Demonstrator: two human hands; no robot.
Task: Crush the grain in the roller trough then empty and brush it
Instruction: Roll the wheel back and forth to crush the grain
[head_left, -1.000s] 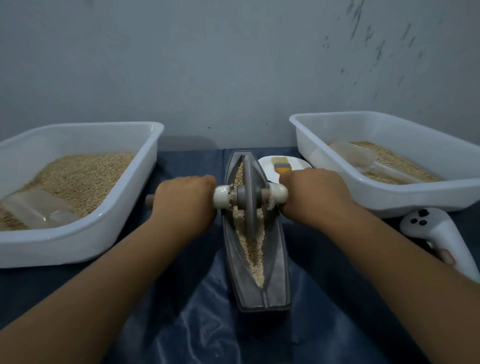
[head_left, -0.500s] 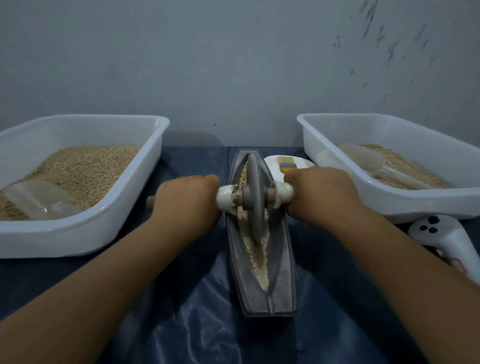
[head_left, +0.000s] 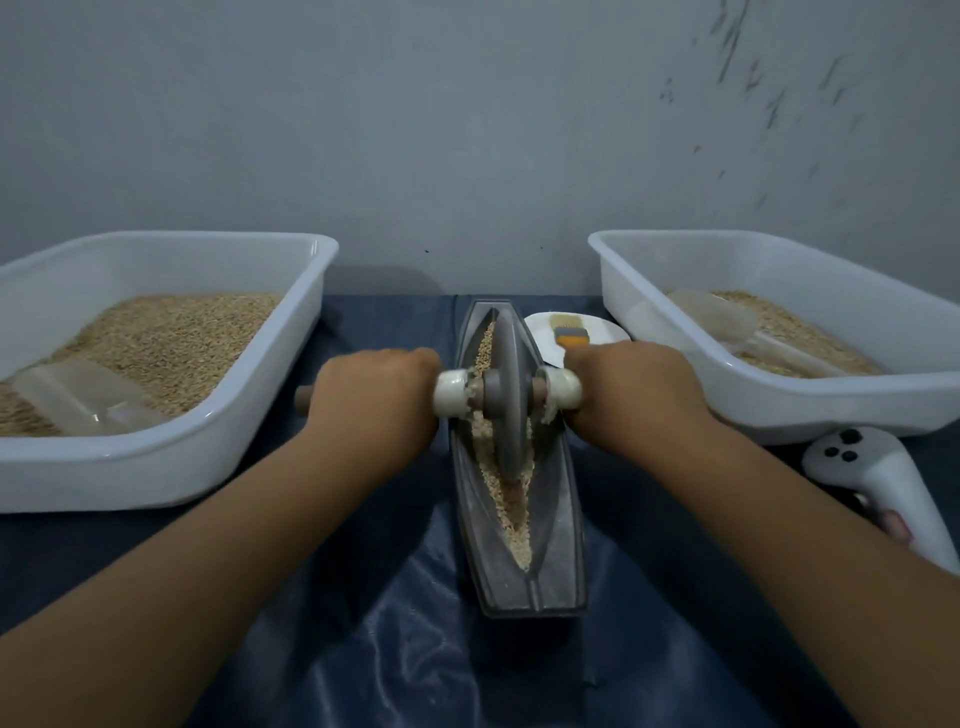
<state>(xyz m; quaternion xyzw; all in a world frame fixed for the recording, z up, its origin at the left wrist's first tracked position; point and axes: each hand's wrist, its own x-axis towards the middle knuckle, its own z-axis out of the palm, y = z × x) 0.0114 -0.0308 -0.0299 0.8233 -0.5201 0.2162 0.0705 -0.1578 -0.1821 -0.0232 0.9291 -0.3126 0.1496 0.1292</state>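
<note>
Both hands, left hand (head_left: 375, 396) and right hand (head_left: 631, 392), wrap their fingers round the roller (head_left: 506, 397) handles. Grain (head_left: 511, 512) sits in the trough (head_left: 563, 525). Crushing step; next, roll again.

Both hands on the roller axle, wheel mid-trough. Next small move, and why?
Probably roll the wheel toward the near end of the trough. Left hand and right hand each grip the axle, the wheel sits in the far half, and a strip of grain lies in the groove in front of it, seemingly not yet fully crushed.
</note>
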